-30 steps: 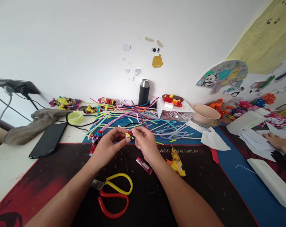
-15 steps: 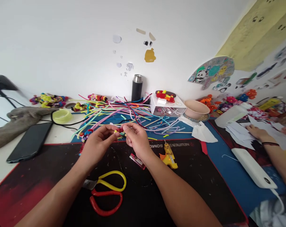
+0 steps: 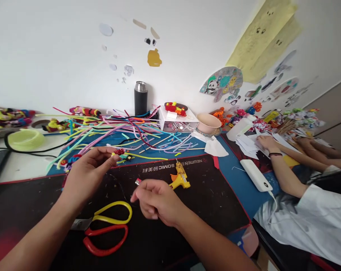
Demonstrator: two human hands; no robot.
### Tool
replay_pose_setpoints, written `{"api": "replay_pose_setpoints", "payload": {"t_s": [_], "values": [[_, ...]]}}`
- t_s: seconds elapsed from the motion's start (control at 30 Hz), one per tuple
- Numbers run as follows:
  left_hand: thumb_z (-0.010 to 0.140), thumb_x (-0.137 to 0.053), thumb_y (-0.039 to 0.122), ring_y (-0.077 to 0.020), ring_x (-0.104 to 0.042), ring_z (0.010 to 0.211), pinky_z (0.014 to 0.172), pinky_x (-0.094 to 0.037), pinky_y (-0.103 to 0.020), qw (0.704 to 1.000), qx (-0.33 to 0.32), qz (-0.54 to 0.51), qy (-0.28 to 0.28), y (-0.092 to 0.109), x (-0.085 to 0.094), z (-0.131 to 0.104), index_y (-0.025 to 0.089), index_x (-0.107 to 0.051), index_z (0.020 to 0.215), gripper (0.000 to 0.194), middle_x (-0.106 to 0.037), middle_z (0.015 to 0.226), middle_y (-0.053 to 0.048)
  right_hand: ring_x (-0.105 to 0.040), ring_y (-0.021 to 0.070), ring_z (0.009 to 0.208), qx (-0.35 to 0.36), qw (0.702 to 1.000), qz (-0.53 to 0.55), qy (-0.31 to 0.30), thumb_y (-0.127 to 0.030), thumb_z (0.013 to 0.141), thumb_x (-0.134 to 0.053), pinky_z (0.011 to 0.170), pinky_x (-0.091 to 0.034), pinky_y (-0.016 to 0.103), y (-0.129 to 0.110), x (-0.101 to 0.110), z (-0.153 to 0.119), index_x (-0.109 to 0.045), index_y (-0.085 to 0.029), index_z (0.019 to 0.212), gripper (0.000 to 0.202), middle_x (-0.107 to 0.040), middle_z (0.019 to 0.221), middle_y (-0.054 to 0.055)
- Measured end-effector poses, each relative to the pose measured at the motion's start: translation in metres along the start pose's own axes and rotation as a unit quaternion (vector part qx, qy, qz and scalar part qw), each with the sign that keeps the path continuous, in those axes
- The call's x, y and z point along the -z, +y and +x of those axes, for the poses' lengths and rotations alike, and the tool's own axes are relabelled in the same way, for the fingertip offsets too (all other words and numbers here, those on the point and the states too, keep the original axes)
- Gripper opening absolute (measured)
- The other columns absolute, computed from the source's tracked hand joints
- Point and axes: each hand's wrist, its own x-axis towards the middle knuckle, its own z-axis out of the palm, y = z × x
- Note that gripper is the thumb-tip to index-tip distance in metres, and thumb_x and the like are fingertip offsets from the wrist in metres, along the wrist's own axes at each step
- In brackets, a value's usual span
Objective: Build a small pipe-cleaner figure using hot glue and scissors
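Observation:
My left hand (image 3: 88, 171) pinches a small red and yellow fuzzy pipe-cleaner piece (image 3: 119, 152) between thumb and fingertips, above the mat's far edge. Low over the mat, my right hand (image 3: 156, 201) has loosely curled fingers, somewhat apart, and nothing shows in them. Just beyond its knuckles the end of a red lighter (image 3: 138, 181) peeks out; the hand hides the rest. A yellow glue gun (image 3: 181, 178) lies to the right of that hand. Scissors (image 3: 110, 227) with one yellow and one red handle lie between my forearms.
Loose pipe cleaners (image 3: 102, 131) spread along the back. Behind them stand a black thermos (image 3: 140, 98), a white box (image 3: 177, 120) and a pinkish bowl (image 3: 208, 122). At right are a white power bank (image 3: 256, 175) and a co-worker's hand (image 3: 266, 143) on papers.
My right hand has let go of the fuzzy piece and come down over the lighter. My left hand keeps the piece. The view has turned right, showing more of the co-workers.

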Motion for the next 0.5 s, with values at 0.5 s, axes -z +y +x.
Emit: {"api": "replay_pose_setpoints", "payload": {"t_s": [0.5], "values": [[0.082, -0.076, 0.053, -0.0265, -0.072, 0.069, 0.065, -0.056, -0.036, 0.956, -0.062, 0.049, -0.281, 0.025, -0.080, -0.030, 0.030, -0.078, 0.086, 0.023, -0.081, 0.080, -0.002, -0.042, 0.0071, 0.040, -0.092, 0.959, 0.091, 0.253, -0.063, 0.090, -0.086, 0.040, -0.011, 0.021, 0.028, 0.081, -0.092, -0.069, -0.013, 0.136, 0.070, -0.062, 0.065, -0.004]]}}
